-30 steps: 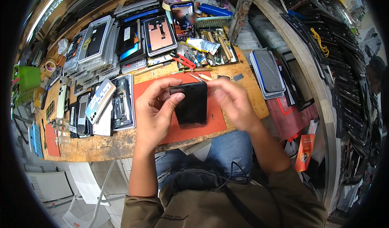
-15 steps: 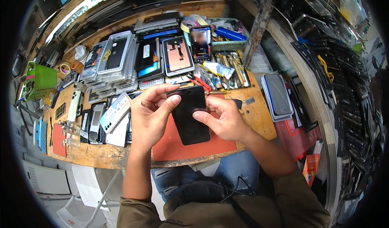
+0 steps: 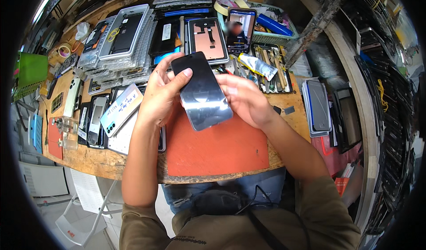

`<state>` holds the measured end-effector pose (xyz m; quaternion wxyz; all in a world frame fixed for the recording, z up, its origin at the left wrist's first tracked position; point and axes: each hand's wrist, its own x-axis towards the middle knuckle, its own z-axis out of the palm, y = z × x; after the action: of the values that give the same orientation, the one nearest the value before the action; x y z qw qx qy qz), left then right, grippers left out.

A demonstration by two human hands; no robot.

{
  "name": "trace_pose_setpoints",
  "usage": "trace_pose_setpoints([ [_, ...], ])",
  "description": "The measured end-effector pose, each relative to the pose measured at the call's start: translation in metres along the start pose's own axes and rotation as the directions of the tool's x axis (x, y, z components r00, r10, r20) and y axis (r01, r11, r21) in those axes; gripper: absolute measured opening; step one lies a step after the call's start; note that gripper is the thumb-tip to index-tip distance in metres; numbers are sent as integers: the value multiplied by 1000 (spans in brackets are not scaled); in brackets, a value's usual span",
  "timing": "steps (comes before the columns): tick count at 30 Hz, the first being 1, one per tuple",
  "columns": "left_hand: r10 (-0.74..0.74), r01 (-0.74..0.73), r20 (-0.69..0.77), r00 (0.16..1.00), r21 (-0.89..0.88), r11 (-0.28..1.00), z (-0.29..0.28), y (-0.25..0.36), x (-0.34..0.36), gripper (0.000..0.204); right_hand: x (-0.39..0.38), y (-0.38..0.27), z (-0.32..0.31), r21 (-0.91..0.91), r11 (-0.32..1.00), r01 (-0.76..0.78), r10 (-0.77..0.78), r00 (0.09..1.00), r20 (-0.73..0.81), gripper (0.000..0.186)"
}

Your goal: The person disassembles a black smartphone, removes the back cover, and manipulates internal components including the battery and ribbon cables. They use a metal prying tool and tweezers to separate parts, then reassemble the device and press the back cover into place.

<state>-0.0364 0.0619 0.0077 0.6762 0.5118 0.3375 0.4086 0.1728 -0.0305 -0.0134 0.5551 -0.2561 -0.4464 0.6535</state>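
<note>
1. Phone (image 3: 204, 88) is held above orange mat (image 3: 217, 154), with open room toward bench (image 3: 290, 125) edge.
2. Left fingers (image 3: 188, 72) pinch its upper left edge; right fingers (image 3: 231, 79) spread loosely beside.
3. Since earlier, right thumb came off it.

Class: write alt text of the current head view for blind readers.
A person's left hand holds a glossy phone-shaped panel above an orange mat on a wooden workbench; the right hand is at the panel's right edge. Phone parts and tools lie behind.
</note>
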Motion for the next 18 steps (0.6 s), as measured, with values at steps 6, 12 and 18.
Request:
trace_pose_setpoints([
  [6, 8, -15, -83, 997, -78, 997, -9, -2, 4, 60, -9, -2, 4, -74, 997, -31, 36, 996, 77, 74],
  [12, 28, -33, -81, 996, -58, 998, -7, -5, 4, 59, -10, -3, 12, -56, 996, -66, 64, 997, -29, 59],
  [18, 23, -27, -62, 998, -58, 998, -2, -7, 0, 57, -10, -1, 13, -80, 989, -127, 119, 988, -99, 48],
])
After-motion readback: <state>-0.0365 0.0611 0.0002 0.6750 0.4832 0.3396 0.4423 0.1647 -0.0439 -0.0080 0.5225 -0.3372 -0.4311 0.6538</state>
